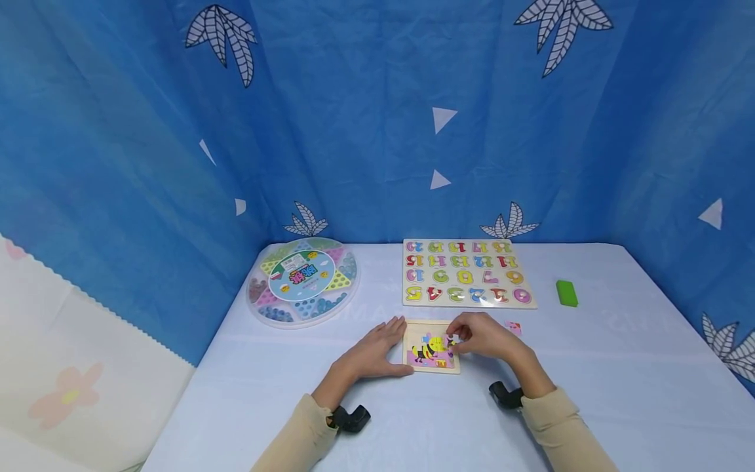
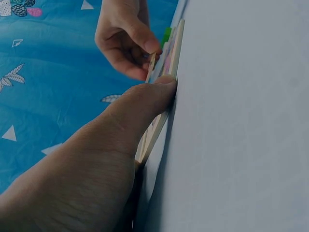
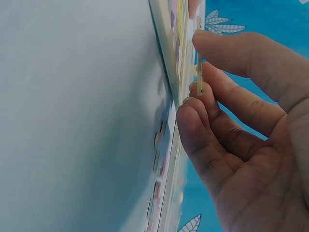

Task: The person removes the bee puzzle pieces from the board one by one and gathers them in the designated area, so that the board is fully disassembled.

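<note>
A small wooden puzzle tray [image 1: 433, 370] with a yellow and black bee picture lies in the middle of the white table. At its left side is my left hand [image 1: 373, 353], its fingers stretched toward the back corner and its thumb along the front edge. In the left wrist view, that thumb [image 2: 166, 79] rests on the tray's edge. My right hand [image 1: 480, 335] pinches a thin puzzle piece [image 3: 200, 72] between thumb and fingers, over the right part of the tray. In the right wrist view the piece is seen edge-on, so its picture is hidden.
Loose pink puzzle pieces [image 1: 513, 326] lie right of the tray, partly behind the right hand. Behind stands a number board [image 1: 407, 298], with a round marble board game [image 1: 350, 298] at left and a green block [image 1: 567, 293] at right. A blue curtain [image 1: 383, 131] backs the table.
</note>
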### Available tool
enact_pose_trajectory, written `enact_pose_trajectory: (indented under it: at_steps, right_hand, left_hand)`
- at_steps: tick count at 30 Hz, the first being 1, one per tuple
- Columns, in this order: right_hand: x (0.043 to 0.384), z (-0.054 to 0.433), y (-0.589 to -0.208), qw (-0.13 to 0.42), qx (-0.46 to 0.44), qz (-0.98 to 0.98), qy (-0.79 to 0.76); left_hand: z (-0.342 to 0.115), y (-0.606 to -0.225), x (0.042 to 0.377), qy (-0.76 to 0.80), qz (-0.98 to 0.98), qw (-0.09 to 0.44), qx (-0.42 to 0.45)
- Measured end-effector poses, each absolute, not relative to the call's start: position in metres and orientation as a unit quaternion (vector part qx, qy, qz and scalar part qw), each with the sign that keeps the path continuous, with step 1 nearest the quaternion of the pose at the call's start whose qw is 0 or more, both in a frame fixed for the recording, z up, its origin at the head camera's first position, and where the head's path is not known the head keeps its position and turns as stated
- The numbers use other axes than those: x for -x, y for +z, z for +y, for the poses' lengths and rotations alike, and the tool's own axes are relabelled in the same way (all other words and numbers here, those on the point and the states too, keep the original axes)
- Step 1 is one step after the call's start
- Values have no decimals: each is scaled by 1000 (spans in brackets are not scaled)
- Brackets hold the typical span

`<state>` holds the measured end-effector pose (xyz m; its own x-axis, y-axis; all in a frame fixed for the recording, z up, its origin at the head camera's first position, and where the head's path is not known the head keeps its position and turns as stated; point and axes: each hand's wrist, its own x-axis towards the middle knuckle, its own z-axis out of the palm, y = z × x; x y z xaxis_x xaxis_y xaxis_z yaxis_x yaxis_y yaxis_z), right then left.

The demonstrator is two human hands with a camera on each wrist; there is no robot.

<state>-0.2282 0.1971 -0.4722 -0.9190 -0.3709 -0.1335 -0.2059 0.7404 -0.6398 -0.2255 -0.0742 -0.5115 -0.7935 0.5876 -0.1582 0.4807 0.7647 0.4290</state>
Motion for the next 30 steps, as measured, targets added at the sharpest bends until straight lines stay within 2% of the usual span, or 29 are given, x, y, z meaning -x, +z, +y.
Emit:
enact_pose_trajectory:
  at_steps: [16, 30]
  right_hand:
    - [223, 220, -472, 125, 145, 929, -316]
    - [219, 232, -478, 151, 137, 925, -320]
  left_hand:
    - [-76, -514, 226, 189, 926, 135, -297]
    - [-75, -514, 226, 186, 929, 137, -290]
